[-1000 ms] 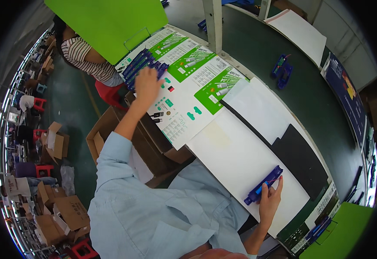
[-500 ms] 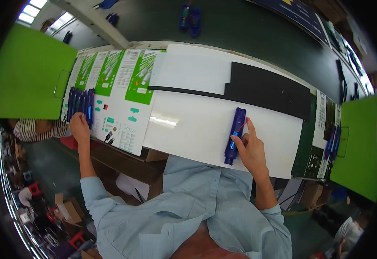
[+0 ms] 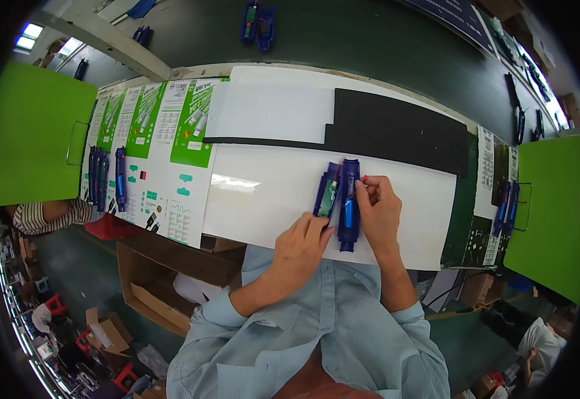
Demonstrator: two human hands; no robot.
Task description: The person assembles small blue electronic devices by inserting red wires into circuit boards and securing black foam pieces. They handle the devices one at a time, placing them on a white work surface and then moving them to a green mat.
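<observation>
On the white work surface [image 3: 263,206] in front of me lie two dark blue plastic casing halves side by side. The right casing half [image 3: 349,169] stands nearly upright in view and has a bright blue cylindrical cell [image 3: 349,213] in it. In the left casing half [image 3: 333,171] sits a green circuit board [image 3: 329,194]. My left hand [image 3: 300,243] is closed on that half's lower end. My right hand [image 3: 379,206] is beside the right half, thumb and forefinger pinched at a thin red wire [image 3: 364,178]; its far end is hidden by the fingers.
Several blue casings [image 3: 97,174] rest on printed packaging sheets [image 3: 163,179] at the left, and more casings [image 3: 506,206] at the right. A black sheet [image 3: 396,126] covers the far side. Green panels [image 3: 30,133] flank the bench. A striped sleeve [image 3: 34,219] shows at the left.
My left hand has come from the casings at the left to the middle with a casing half holding a circuit board. My right hand now pinches the wire. The view has shifted slightly.
</observation>
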